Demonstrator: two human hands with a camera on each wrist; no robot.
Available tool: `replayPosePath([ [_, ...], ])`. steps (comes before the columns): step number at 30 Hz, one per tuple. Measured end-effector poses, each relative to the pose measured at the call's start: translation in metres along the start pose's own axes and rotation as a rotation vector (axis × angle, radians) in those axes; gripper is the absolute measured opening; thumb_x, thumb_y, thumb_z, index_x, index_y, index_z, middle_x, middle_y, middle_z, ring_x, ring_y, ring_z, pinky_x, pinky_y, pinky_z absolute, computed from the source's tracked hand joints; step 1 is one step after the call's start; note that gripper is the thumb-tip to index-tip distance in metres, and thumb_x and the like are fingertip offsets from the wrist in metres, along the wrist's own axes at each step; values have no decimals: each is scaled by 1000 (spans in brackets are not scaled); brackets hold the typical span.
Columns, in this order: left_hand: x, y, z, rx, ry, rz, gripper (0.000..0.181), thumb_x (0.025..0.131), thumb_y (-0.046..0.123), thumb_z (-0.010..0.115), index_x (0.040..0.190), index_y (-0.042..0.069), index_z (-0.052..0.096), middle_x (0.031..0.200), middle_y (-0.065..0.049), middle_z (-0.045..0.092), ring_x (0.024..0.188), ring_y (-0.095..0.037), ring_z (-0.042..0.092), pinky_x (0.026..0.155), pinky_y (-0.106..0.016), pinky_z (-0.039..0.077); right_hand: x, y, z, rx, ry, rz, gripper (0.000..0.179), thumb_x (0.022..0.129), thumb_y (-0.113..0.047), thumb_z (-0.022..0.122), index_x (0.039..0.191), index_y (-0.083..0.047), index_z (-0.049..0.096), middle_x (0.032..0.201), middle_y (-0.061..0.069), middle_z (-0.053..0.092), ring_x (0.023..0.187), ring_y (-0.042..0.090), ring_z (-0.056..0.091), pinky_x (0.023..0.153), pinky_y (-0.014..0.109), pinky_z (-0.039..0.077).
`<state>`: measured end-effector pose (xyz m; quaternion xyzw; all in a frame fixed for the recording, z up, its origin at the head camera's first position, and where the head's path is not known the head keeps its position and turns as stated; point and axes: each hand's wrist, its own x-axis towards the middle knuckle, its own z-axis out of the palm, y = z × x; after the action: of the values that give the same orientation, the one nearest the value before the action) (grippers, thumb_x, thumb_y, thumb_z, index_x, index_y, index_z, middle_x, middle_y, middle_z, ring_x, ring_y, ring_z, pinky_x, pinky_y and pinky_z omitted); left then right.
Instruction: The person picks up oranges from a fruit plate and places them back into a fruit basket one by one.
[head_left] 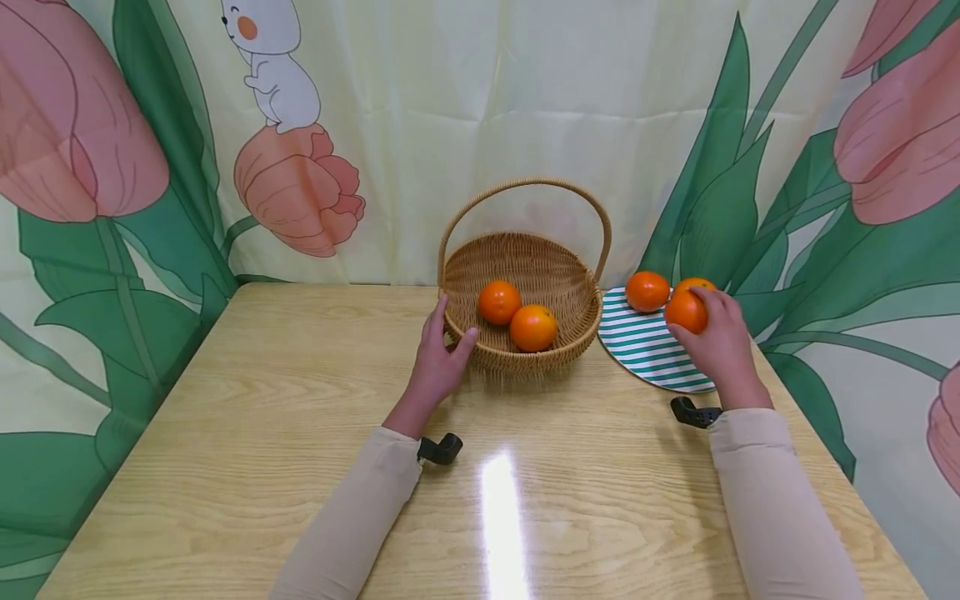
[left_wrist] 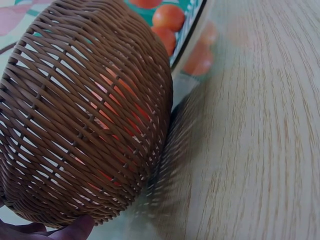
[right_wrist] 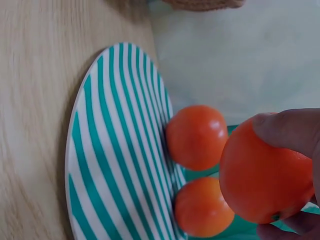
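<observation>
A brown wicker basket [head_left: 517, 252] with a tall arched handle stands at the back middle of the table, and two oranges, one on the left [head_left: 499, 302] and one nearer the front [head_left: 533, 328], lie inside it. My left hand [head_left: 435, 362] holds its left rim, thumb toward the front. At the right, my right hand [head_left: 723, 342] pinches another orange [right_wrist: 265, 175] between thumb and fingers, above a round green-and-white striped mat [head_left: 652, 350]. Two more oranges, a left one [head_left: 647, 292] and one partly hidden behind the held fruit [head_left: 696, 284], rest at the mat's back.
The light wood table [head_left: 300, 375] ends at the back against a hanging cloth [head_left: 420, 150] printed with tulips and a white animal. Each wrist wears a black camera mount, one left [head_left: 440, 450] and one right [head_left: 693, 412].
</observation>
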<state>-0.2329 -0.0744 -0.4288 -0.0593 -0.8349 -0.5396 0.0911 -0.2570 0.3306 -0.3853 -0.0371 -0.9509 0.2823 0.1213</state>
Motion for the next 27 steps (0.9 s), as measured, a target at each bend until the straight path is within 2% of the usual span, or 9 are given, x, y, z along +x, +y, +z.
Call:
replayPosePath([
  [7, 0, 1, 0, -7, 2, 0, 75, 96, 44, 55, 156, 28, 12, 160, -8, 18, 144, -33, 29, 106, -51, 43, -3, -19, -3, 5, 23, -77, 67, 93, -25, 65, 151, -13, 32, 155, 23, 21, 125, 52, 35, 97, 71, 38],
  [13, 0, 0, -1, -15, -5, 0, 78, 95, 52, 53, 156, 27, 12, 160, -8, 17, 143, -33, 30, 106, -50, 43, -7, -38, -5, -2, 38, -120, 68, 93, -26, 65, 151, -16, 32, 155, 21, 22, 128, 51, 33, 98, 70, 39],
  [20, 0, -1, -1, -2, -9, -2, 78, 94, 57, 51, 155, 35, 9, 161, -7, 16, 144, -32, 29, 107, -50, 42, -11, -58, -7, -3, 54, -164, 69, 91, -25, 67, 151, -17, 33, 156, 20, 23, 131, 52, 32, 95, 70, 42],
  [27, 0, -1, 0, 17, -3, 2, 79, 94, 57, 51, 156, 30, 10, 161, -7, 15, 145, -34, 26, 109, -52, 39, -16, -73, -9, -10, 83, -233, 69, 89, -22, 71, 149, -18, 37, 154, 19, 27, 132, 49, 34, 96, 69, 42],
])
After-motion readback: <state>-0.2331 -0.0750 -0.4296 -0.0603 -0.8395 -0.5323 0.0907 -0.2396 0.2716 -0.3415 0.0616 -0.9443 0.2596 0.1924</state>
